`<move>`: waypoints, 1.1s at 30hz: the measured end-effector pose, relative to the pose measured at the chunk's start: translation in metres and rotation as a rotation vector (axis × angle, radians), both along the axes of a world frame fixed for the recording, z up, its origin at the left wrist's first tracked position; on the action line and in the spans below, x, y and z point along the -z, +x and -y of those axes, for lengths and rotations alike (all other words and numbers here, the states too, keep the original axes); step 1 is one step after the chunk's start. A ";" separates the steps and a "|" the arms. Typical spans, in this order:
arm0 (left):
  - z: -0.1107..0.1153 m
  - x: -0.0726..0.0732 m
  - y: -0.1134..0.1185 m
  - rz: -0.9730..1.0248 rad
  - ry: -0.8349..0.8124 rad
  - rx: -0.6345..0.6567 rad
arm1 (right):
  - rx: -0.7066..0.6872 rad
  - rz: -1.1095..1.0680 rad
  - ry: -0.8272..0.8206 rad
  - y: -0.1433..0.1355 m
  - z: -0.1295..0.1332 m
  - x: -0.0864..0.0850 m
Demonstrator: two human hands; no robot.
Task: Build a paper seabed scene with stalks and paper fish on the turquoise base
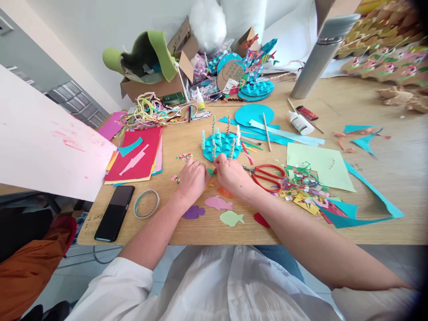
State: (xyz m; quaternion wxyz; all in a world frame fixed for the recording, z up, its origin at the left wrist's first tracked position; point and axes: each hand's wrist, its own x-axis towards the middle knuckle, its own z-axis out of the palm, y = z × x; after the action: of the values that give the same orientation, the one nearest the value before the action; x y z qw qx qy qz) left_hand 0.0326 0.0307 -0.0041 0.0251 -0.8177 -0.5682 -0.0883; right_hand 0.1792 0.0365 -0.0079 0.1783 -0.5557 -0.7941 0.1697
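Note:
My left hand and my right hand meet over the middle of the table, both with fingers pressed together. What they hold, if anything, is too small to name; a bit of green paper shows between them. Just beyond them stands a round blue wavy base with several upright curled stems. Nearer my body lie a pink paper fish, a light green fish and a purple fish. An orange paper piece is partly under my right hand. Red-handled scissors lie to its right.
On the left are a black phone, a tape roll and red paper sheets. Paper scraps, a green sheet and a glue bottle lie at right. A grey flask stands behind.

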 end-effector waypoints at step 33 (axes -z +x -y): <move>-0.008 -0.054 0.051 0.771 -0.525 0.092 | 0.189 -1.125 0.740 0.070 0.051 -0.122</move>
State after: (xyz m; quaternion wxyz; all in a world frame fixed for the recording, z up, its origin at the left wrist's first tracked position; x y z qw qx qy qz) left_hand 0.0838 0.0385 0.0499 -0.3995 -0.7284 -0.5023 -0.2402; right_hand 0.2494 -0.0143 0.1143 0.7568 -0.3521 -0.5342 0.1336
